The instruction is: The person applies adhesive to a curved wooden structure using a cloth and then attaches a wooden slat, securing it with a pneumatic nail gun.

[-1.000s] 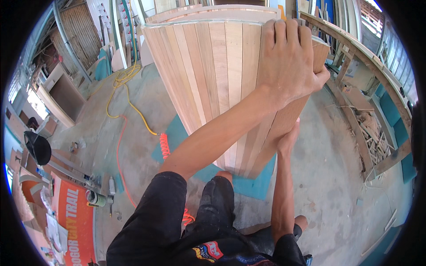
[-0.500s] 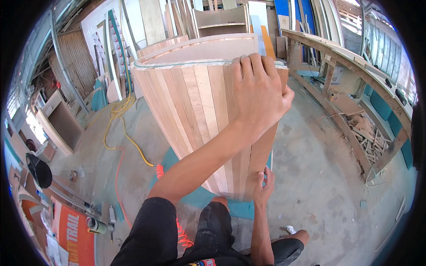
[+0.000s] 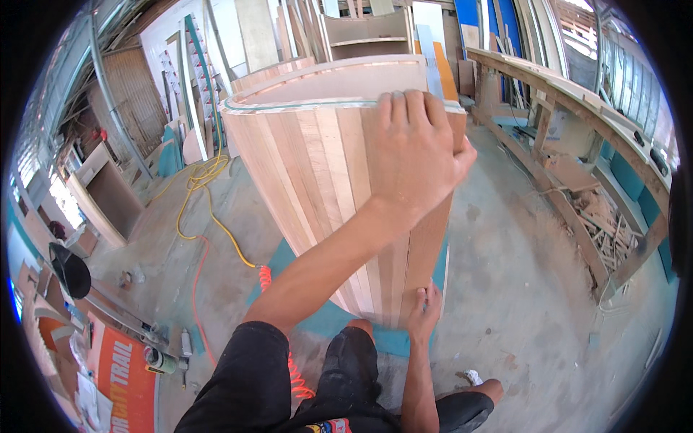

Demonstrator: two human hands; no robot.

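Left hand (image 3: 420, 155) raised, fingers (image 3: 416, 108) gripping slatted cabinet (image 3: 333, 162), right hand (image 3: 424, 312) low, grip unclear

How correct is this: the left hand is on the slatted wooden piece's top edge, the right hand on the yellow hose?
The yellow hose is wrong: the head view shows the right hand low at the right edge of the slatted wooden piece.
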